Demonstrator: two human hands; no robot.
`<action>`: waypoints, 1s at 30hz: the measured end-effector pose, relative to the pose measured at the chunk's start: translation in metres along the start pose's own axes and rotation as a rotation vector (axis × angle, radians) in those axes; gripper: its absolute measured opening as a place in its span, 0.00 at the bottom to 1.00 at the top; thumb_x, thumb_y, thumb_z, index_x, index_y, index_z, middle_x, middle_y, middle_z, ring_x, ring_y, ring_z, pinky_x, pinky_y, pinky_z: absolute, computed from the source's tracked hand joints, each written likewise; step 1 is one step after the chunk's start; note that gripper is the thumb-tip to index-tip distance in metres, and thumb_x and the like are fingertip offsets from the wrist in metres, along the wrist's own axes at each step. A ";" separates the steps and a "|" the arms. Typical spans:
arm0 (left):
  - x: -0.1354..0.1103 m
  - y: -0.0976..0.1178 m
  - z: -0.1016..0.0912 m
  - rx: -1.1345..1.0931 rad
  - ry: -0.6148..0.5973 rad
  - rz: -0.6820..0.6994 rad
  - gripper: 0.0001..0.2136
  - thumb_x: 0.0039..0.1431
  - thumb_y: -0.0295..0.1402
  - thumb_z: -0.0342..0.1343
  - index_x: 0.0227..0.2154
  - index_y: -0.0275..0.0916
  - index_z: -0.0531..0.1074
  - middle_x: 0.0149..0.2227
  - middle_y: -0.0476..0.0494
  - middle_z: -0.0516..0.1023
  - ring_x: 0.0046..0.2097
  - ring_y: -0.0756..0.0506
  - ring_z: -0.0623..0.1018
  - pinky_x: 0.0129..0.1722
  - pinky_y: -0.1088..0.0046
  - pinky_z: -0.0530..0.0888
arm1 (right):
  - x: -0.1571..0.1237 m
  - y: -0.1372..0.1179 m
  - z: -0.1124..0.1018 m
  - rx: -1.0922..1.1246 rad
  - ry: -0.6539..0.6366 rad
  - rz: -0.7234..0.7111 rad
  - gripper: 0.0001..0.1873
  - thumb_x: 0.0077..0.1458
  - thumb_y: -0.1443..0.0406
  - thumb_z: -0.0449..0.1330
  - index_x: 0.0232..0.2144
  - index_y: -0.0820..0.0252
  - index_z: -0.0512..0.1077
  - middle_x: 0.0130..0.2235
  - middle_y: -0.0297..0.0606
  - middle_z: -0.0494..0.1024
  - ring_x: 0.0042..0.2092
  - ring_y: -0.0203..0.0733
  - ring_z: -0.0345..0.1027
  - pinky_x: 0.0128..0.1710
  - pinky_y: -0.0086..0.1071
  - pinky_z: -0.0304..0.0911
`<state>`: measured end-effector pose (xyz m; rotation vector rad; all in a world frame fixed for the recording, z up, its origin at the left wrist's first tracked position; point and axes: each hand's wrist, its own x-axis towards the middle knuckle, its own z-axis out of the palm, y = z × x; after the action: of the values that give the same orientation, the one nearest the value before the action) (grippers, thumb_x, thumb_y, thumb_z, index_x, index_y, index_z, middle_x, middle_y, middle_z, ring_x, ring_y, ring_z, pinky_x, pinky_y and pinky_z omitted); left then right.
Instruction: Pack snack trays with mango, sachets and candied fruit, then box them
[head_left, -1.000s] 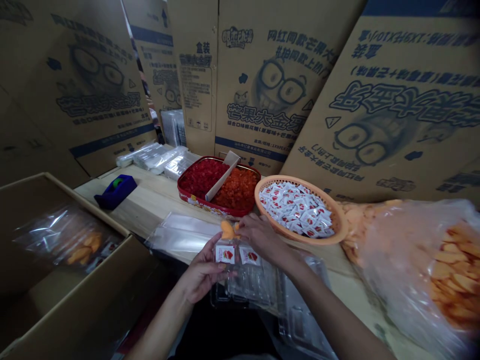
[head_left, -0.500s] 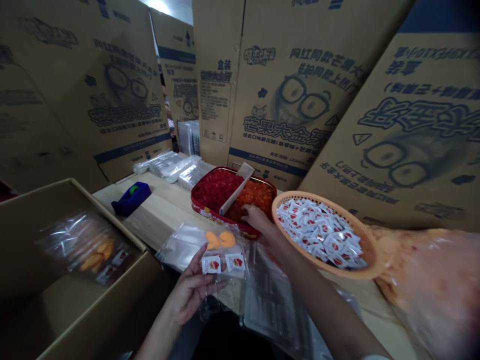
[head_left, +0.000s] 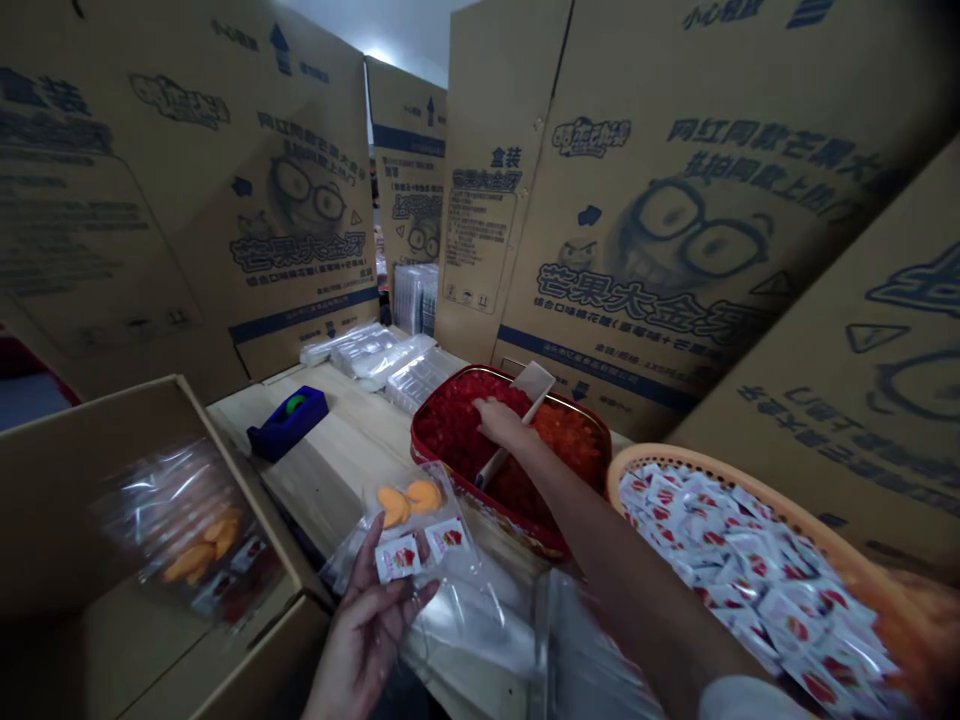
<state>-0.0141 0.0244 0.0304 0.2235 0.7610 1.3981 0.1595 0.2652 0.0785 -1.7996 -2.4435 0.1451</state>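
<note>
My left hand (head_left: 371, 610) grips the edge of a clear plastic tray (head_left: 480, 605). Two orange candy pieces (head_left: 409, 502) lie in its upper part, with two white sachets (head_left: 397, 558) printed in red below them. My right hand (head_left: 506, 425) reaches into the red-filled half of a red oval tin (head_left: 421, 455). Its fingers are drawn together at the small red pieces (head_left: 450, 415), and their tips are partly hidden. A pale divider (head_left: 534, 385) separates these from orange-red pieces (head_left: 574, 440), over which my right forearm passes.
An orange basket (head_left: 637, 455) heaped with white sachets stands on the right. At left, an open carton (head_left: 176, 395) contains a filled clear pack (head_left: 199, 540). A blue tape dispenser (head_left: 289, 422) and clear trays (head_left: 412, 375) are on the table. Large cartons (head_left: 630, 220) wall the back.
My right hand has moved from the orange-red half of the tin across the divider to the red half. My left hand still holds the tray, now tilted differently. The camera view has shifted.
</note>
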 end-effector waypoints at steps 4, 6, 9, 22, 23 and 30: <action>0.019 0.004 0.011 -0.061 0.072 0.069 0.35 0.46 0.21 0.53 0.57 0.54 0.54 0.50 0.45 0.70 0.42 0.45 0.75 0.46 0.60 0.71 | 0.032 0.008 0.013 -0.059 -0.045 0.050 0.27 0.48 0.71 0.59 0.52 0.59 0.60 0.51 0.54 0.61 0.50 0.51 0.60 0.39 0.38 0.61; 0.031 0.005 0.017 -0.103 0.095 0.113 0.34 0.46 0.21 0.52 0.56 0.54 0.55 0.50 0.45 0.71 0.44 0.44 0.75 0.45 0.61 0.72 | 0.040 0.013 0.014 -0.076 -0.068 0.058 0.24 0.49 0.71 0.58 0.49 0.59 0.62 0.51 0.54 0.62 0.51 0.51 0.60 0.40 0.38 0.61; 0.052 0.005 0.025 -0.145 0.103 0.178 0.32 0.46 0.20 0.51 0.54 0.52 0.58 0.50 0.45 0.70 0.44 0.45 0.75 0.45 0.61 0.71 | 0.047 0.021 0.011 -0.076 -0.090 0.046 0.18 0.50 0.73 0.56 0.45 0.61 0.66 0.49 0.53 0.64 0.49 0.48 0.62 0.42 0.36 0.60; 0.108 0.010 0.025 -0.197 0.064 0.309 0.30 0.45 0.19 0.52 0.52 0.51 0.60 0.52 0.45 0.68 0.46 0.41 0.74 0.47 0.50 0.68 | 0.049 0.041 -0.005 0.231 -0.137 0.037 0.06 0.51 0.69 0.56 0.34 0.62 0.69 0.25 0.32 0.71 0.25 0.32 0.66 0.24 0.24 0.59; 0.110 0.011 0.026 -0.201 0.064 0.308 0.30 0.45 0.19 0.52 0.52 0.50 0.60 0.52 0.44 0.68 0.46 0.41 0.74 0.47 0.50 0.68 | 0.044 0.035 -0.009 0.269 -0.157 0.024 0.07 0.51 0.68 0.56 0.35 0.62 0.69 0.24 0.30 0.70 0.24 0.32 0.65 0.22 0.23 0.59; 0.119 0.015 0.028 -0.169 0.016 0.322 0.30 0.45 0.20 0.53 0.52 0.48 0.60 0.51 0.41 0.70 0.45 0.39 0.75 0.46 0.52 0.69 | -0.009 -0.015 -0.030 0.424 -0.306 -0.423 0.05 0.45 0.71 0.60 0.29 0.61 0.71 0.26 0.31 0.71 0.28 0.32 0.65 0.27 0.24 0.59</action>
<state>-0.0111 0.1469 0.0180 0.2089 0.6346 1.7623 0.1521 0.2525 0.1104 -1.1301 -2.6584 0.8773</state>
